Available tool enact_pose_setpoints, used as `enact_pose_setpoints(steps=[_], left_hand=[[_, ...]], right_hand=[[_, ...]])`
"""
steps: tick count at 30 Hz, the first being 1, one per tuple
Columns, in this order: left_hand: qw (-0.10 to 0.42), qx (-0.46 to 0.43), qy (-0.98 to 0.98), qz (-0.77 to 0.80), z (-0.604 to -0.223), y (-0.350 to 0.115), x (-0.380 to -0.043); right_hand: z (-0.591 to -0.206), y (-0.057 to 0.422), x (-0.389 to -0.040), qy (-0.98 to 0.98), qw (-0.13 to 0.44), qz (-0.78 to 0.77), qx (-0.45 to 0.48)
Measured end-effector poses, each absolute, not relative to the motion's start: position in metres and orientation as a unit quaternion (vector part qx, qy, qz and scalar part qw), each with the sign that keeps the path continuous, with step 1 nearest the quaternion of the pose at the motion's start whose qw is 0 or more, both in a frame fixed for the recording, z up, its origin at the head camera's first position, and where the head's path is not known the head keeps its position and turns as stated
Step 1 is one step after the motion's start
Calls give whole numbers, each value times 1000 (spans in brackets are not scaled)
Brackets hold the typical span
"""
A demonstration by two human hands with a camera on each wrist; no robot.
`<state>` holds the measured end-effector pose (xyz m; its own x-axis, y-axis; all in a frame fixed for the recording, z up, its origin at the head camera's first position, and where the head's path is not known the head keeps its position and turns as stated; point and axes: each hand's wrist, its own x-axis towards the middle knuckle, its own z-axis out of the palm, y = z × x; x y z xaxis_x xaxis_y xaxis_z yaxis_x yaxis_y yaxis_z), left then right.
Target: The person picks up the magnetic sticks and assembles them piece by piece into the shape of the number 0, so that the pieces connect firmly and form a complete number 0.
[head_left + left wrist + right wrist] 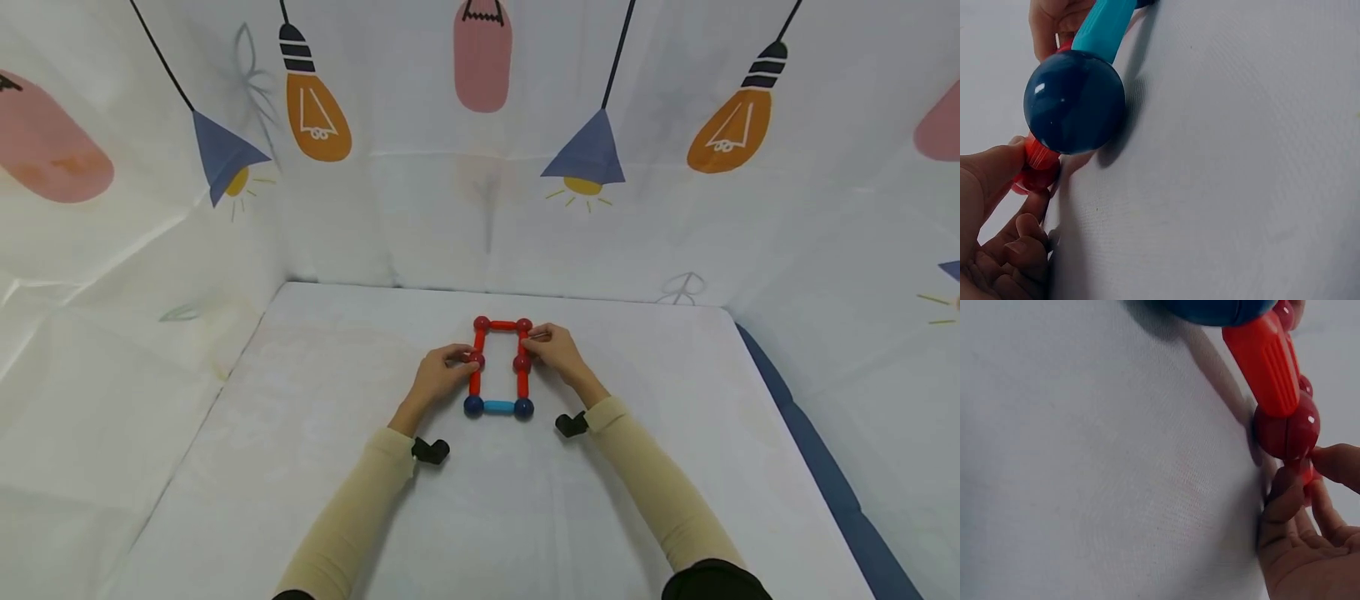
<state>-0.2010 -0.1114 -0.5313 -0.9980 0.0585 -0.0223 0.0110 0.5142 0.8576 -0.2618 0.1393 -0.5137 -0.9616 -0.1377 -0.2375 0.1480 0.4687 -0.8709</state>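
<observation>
A rectangular frame of ball-and-rod pieces lies on the table (360, 358). Red rods form its far side and both long sides, while a light blue rod (498, 407) joins two dark blue balls at the near side. Red balls mark the far corners and the middle of each long side. My left hand (441, 372) pinches the left long side at its middle red ball (477, 360), thumb on the adjoining rod in the left wrist view. On the opposite side, my right hand (558, 354) pinches the red rod just beyond the middle red ball (1287, 427).
A white cloth wall (420, 225) printed with lamps and bulbs stands along the table's back, with more cloth at both sides. Dark blue material (810, 450) runs along the right edge. Black wrist mounts (431, 452) project inward from both sleeves.
</observation>
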Motion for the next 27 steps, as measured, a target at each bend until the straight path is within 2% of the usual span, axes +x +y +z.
enact_pose_setpoints(steps=[11,22,27], left_hand=[[26,25,871,490,-534,-108,-199],[19,34,871,490,-531,-105,-200],[39,54,888,455,-528,-106,-203]], right_hand=[[-511,151,-225,872,158,-458,-71],[-506,147,-224,877,146,-450,-87],[-507,145,-227,879,148,-442,-100]])
